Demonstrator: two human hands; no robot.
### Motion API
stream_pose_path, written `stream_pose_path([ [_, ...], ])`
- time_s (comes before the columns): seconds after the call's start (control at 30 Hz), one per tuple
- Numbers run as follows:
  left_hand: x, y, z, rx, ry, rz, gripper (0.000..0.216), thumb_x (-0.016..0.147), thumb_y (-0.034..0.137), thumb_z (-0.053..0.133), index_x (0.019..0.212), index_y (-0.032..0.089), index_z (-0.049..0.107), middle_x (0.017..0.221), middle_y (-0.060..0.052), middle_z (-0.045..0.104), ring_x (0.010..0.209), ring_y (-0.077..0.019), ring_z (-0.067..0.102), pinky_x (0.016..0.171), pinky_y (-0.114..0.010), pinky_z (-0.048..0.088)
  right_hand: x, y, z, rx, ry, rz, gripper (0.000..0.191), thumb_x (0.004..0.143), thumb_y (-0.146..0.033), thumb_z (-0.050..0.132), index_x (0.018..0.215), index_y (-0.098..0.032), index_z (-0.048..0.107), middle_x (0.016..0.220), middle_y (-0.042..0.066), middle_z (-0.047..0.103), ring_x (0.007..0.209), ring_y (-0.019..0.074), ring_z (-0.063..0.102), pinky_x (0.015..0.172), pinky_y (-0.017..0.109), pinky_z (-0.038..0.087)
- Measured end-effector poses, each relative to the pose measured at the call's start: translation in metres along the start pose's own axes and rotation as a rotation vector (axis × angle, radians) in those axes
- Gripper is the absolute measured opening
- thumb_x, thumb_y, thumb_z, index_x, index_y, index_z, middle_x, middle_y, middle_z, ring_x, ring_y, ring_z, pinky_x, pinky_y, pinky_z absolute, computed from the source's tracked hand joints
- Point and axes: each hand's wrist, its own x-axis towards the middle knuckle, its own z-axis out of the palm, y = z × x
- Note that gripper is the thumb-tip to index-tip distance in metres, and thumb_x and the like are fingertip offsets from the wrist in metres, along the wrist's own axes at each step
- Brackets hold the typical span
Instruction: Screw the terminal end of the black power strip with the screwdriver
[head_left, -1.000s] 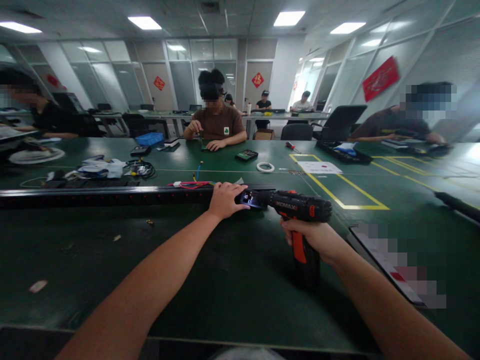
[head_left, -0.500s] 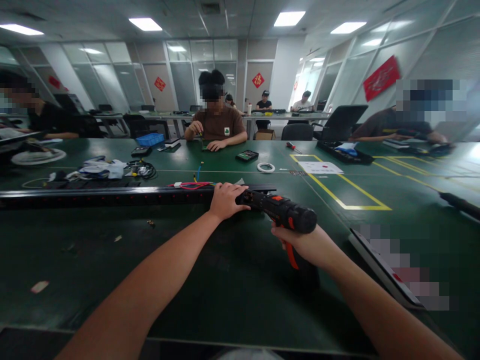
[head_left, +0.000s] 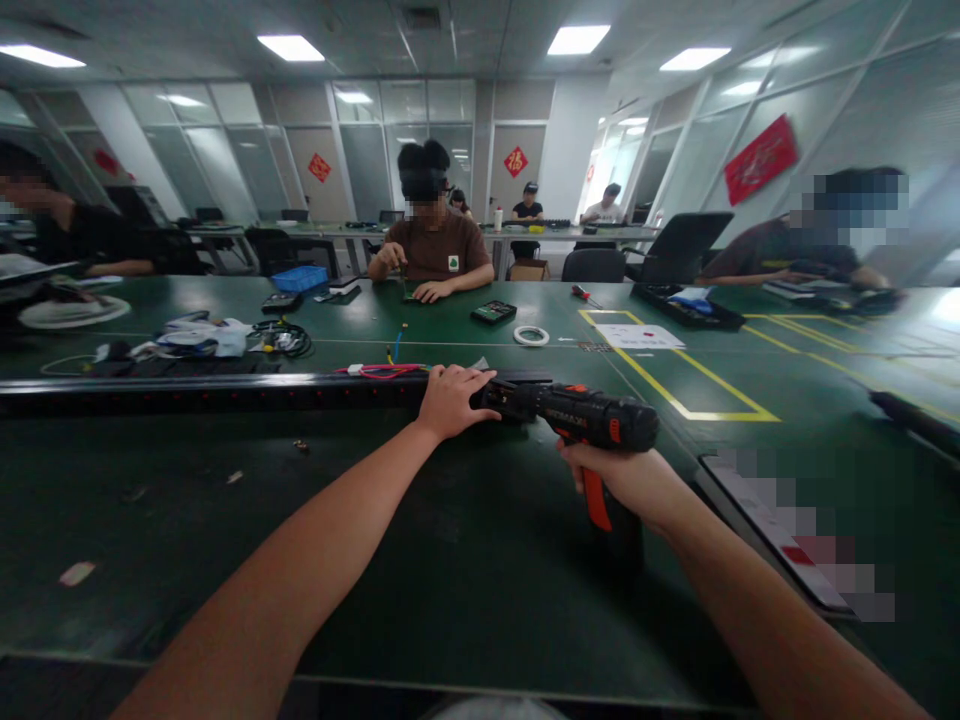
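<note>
A long black metal bar [head_left: 225, 393] lies across the table from the left edge to the middle. My left hand [head_left: 452, 400] grips it near its right end, fingers over the top and thumb on the near side. In my right hand [head_left: 626, 480] is a black and orange cordless drill [head_left: 600, 418], held by its handle with the nose pointing left at the bar's end. Whether the drill's tip touches the bar is hard to tell. Red wires [head_left: 390, 371] with a white connector rest along the bar's far side, left of my fingers.
Beyond the bar are a roll of white tape [head_left: 531, 337], a red screwdriver [head_left: 583, 294], a white paper sheet [head_left: 640, 336] and tangled cables [head_left: 283, 338]. A book-like flat object [head_left: 780, 540] lies by my right forearm. A co-worker [head_left: 435, 245] sits opposite; others sit at both sides.
My right hand has drawn the drill slightly to the right, and its body now sits more level and side-on. My left hand stays in place on the bar.
</note>
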Motion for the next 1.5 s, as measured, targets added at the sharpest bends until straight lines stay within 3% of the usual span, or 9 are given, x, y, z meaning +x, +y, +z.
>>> stream_pose_path([
  [0.33, 0.0004, 0.0015, 0.0017, -0.038, 0.032, -0.050, 0.079, 0.076, 0.079, 0.071, 0.134, 0.026, 0.066, 0.135, -0.010, 0.070, 0.122, -0.0338, 0.058, 0.105, -0.049, 0.033, 0.0006, 0.0035, -0.0001, -0.011, -0.025, -0.021, 0.010, 0.071, -0.029, 0.070, 0.077, -0.021, 0.068, 0.056, -0.002, 0.061, 0.054, 0.0180, 0.060, 0.053, 0.030, 0.049],
  [1.27, -0.0006, 0.0029, -0.0002, -0.033, 0.013, -0.042, 0.073, 0.079, 0.073, 0.073, 0.137, 0.030, 0.064, 0.139, -0.007, 0.068, 0.124, -0.0339, 0.057, 0.105, -0.051, 0.033, 0.0010, 0.0021, 0.0012, -0.001, -0.051, -0.041, 0.010, 0.071, -0.029, 0.068, 0.068, -0.020, 0.065, 0.056, 0.000, 0.062, 0.054, 0.0187, 0.061, 0.056, 0.032, 0.050],
  [1.5, -0.0004, 0.0022, 0.0014, -0.036, 0.018, -0.043, 0.071, 0.081, 0.073, 0.071, 0.136, 0.029, 0.065, 0.139, -0.008, 0.068, 0.124, -0.0341, 0.057, 0.104, -0.051, 0.032, 0.0006, 0.0029, 0.0012, 0.031, -0.039, -0.023, 0.014, 0.070, -0.028, 0.070, 0.083, -0.020, 0.068, 0.057, -0.002, 0.062, 0.055, 0.0188, 0.061, 0.055, 0.031, 0.050],
])
